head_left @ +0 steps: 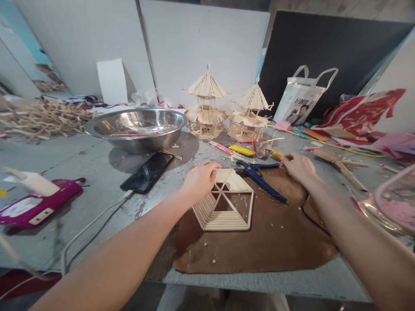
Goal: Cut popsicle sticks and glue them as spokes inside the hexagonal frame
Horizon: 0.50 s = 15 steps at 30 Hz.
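Observation:
A hexagonal frame of thin wooden sticks [227,221] lies on a brown mat [275,242]. Some of its triangular sections are filled with rows of sticks and others are bare. My left hand [202,179] is closed at the frame's upper left edge, its fingertips partly hidden. Over the mat's far right corner, my right hand [298,166] is closed round a yellow-handled tool [276,154] pointing left. A black cord [306,211] runs below that hand. Between my hands lie blue-handled cutters [264,183], resting partly on the mat.
Two stick pagoda models [207,116] stand at the back. A steel bowl [139,140], a phone [147,172] on a cable and a purple device [45,205] are on the left. A yellow cutter knife [242,150], paper tubes [348,172] and a white bag [300,101] sit beyond or right.

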### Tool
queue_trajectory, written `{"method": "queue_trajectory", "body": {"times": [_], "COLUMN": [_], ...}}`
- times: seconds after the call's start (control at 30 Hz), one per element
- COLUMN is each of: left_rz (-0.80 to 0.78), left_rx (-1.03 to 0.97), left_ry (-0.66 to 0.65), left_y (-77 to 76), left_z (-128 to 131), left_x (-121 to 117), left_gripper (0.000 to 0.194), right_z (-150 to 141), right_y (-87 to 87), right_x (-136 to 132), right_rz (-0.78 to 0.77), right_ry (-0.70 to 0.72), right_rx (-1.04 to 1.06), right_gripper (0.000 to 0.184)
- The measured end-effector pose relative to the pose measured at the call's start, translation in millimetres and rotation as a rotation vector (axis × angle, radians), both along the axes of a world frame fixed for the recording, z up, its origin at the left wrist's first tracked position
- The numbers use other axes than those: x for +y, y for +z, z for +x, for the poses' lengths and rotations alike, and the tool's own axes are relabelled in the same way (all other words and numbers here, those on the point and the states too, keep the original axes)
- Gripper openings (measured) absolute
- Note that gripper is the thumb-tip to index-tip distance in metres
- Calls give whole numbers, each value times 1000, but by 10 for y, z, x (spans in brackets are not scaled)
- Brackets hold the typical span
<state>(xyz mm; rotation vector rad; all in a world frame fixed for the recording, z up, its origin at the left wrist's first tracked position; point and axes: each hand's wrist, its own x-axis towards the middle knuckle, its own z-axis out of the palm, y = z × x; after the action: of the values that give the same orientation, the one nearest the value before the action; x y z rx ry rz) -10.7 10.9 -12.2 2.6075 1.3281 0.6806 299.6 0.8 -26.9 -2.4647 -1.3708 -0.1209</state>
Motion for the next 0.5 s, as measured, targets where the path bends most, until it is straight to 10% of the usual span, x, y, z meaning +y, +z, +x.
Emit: {"method": "queue_trajectory", "body": {"times": [0.5], "left_rz": [-15], "left_rx": [-1], "left_ry": [-4], "left_y": [-26], "left_z": [-29], "left_x": [17], "left_gripper": [26], "right_z": [-795], "right_y": [56], "right_x": [500], "right_rz": [-160], "right_ry": [433], "right_rx": [-124], "right_gripper": [25]}}
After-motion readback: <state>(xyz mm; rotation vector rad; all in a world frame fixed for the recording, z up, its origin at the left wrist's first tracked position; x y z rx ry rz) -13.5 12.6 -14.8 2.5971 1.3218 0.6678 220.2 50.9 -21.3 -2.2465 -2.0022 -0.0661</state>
